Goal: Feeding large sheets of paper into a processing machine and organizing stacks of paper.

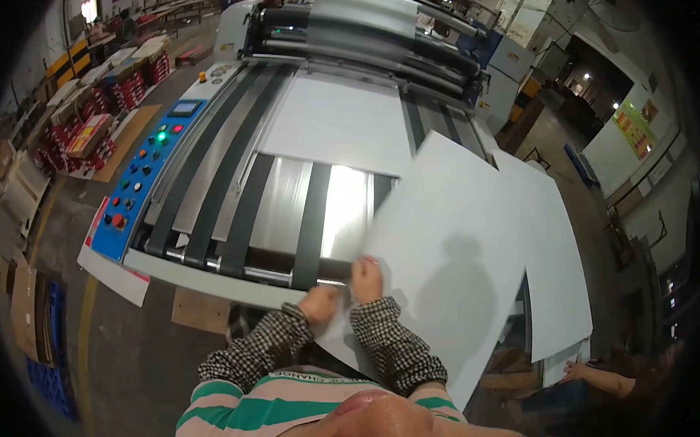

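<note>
A large white sheet lies aslant over the right side of the machine's feed table, with a shadow across it. My right hand is closed on the sheet's left edge. Just left of it and lower, my left hand is curled closed at the same edge, near the sheet's lower corner; its fingertips are partly hidden. Under and beside both hands is the front roller end of the feed table with its dark belts. Farther up the belts, another white sheet lies flat before the rollers.
A blue control panel with buttons runs along the table's left side. Rollers carrying clear film stand at the far end. More white sheets lie at the right, where another person's hand touches near them. Stacked red-and-white bundles stand left.
</note>
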`<state>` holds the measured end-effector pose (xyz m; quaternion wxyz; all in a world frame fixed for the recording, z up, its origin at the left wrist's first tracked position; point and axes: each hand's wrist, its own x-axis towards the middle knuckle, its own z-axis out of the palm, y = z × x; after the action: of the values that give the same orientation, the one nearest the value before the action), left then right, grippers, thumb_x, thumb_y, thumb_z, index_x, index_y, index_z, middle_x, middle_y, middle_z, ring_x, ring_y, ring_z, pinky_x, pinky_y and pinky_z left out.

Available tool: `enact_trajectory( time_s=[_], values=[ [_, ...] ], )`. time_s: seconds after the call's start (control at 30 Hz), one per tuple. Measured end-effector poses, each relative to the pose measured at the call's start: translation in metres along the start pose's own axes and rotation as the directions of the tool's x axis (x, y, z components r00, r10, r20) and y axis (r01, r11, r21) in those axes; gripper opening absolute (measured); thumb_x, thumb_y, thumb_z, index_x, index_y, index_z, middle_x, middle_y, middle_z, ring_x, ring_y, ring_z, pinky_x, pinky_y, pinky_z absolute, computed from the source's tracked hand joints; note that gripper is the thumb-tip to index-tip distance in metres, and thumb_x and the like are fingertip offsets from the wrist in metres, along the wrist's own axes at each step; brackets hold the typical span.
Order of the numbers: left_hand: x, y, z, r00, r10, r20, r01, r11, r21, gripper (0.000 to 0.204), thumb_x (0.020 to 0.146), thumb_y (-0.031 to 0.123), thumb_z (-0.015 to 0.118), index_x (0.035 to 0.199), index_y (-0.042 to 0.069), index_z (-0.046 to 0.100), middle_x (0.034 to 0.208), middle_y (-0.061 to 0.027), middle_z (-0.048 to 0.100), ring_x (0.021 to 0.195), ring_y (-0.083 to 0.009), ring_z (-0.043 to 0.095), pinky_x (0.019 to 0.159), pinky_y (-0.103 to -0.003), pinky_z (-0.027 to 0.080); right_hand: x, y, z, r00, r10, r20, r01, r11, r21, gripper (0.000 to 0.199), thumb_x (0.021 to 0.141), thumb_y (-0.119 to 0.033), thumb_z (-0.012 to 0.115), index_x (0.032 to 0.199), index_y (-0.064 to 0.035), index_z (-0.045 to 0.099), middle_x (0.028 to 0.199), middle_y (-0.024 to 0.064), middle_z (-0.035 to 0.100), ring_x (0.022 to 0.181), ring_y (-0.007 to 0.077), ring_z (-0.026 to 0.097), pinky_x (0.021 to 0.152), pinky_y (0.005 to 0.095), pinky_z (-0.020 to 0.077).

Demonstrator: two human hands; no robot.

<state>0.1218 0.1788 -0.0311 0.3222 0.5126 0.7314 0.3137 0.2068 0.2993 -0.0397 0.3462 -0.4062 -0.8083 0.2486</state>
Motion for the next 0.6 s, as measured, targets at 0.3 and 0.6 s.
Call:
enact_trajectory(
  time_s=[0.3, 0.6],
  values=[
    [-0.105, -0.072, -0.088, 0.882, -0.411, -0.231, 0.13, 0.683, -0.719, 0.03, 0.072, 0.009, 0.05, 0.099, -0.004, 0.053, 0.085, -0.008, 0.058, 0.075, -0.0135, 0.053, 0.066, -0.026, 0.042, -0.01, 0.05, -0.047, 0.991, 0.135, -0.019, -0.128, 0.872, -0.473, 0.03, 0.077, -0.024, 0.048, 0.1, -0.0058, 0.056, 0.117, 0.0177, 0.043, 0.113, 0.0358, 0.032, 0.093, 0.0518, 0.0199],
    [-0.164, -0.08, -0.101, 0.854, -0.517, -0.061, 0.201, 0.435, -0.877, 0.03, 0.075, 0.005, 0.051, 0.103, -0.006, 0.05, 0.094, -0.0105, 0.056, 0.082, -0.0158, 0.053, 0.073, -0.026, 0.042, -0.024, 0.025, -0.054, 0.923, 0.177, 0.342, 0.018, 0.868, -0.497, 0.048, 0.08, -0.033, 0.043, 0.123, -0.012, 0.036, 0.132, 0.0177, 0.02, 0.123, 0.0366, 0.01, 0.098, 0.0515, 0.0046]
  ],
)
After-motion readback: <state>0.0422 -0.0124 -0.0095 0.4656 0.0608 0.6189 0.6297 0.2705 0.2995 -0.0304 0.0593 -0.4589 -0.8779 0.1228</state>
